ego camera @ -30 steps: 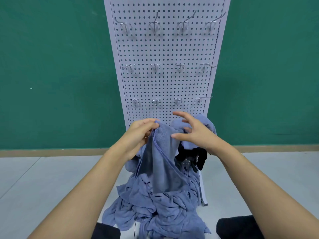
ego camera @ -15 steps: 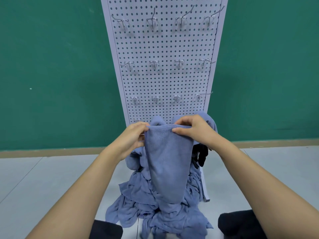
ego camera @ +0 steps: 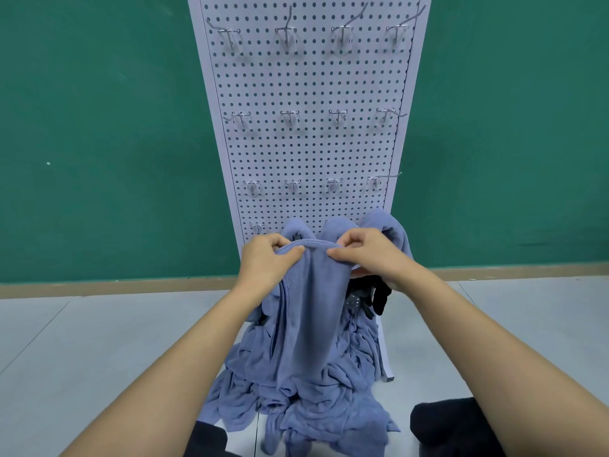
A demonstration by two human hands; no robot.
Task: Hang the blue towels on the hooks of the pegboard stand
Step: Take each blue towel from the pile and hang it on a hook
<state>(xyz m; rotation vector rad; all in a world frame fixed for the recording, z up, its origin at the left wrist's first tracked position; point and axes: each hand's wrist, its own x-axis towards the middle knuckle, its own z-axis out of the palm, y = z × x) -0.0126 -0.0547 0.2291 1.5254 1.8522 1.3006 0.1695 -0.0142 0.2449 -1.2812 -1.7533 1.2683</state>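
A blue towel (ego camera: pixel 313 311) hangs between my hands, held up by its top edge in front of the white pegboard stand (ego camera: pixel 309 146). My left hand (ego camera: pixel 267 258) pinches the left part of that edge and my right hand (ego camera: pixel 365 252) pinches the right part, a short gap apart. Below lies a heap of several more blue towels (ego camera: pixel 303 400) on the floor at the stand's foot. Two towels (ego camera: pixel 385 229) hang low on the board behind my hands. The metal hooks (ego camera: pixel 290 117) in the upper rows are bare.
A green wall (ego camera: pixel 99 143) stands behind the stand, with a wooden skirting at the grey floor (ego camera: pixel 82 351). A black item (ego camera: pixel 372 295) hangs at the stand's lower right. My dark-socked feet (ego camera: pixel 451 423) are at the bottom edge.
My right hand closed on the towel's top edge. Both hands then drew closer together along it, and the towel now hangs as a narrower fold.
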